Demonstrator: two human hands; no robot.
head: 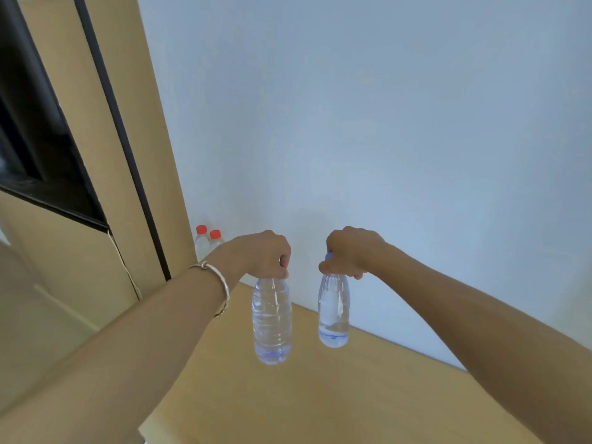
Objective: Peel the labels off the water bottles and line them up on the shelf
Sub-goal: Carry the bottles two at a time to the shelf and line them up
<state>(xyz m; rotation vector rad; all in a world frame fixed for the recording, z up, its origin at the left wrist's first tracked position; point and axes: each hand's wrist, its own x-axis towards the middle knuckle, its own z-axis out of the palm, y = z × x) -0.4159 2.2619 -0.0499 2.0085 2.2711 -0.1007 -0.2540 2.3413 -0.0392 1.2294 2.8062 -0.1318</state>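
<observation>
Grip: left hand (266,255) clenches neck of clear label-free plastic water bottle (272,318), right hand (349,251) twin bottle (333,310); likely water-heavy, squashy walls, neck stiffest hold.

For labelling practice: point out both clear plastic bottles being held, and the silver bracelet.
Left clear plastic bottle (271,318): head view, mid-body.
Right clear plastic bottle (333,310): head view, mid-body.
Silver bracelet (226,288): head view, band.

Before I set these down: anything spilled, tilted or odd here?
Nothing stands out. The left hand holds left bottle, right hand right bottle, both label-free and upright; red-capped bottles stand by the wall. No spill shows.
</observation>
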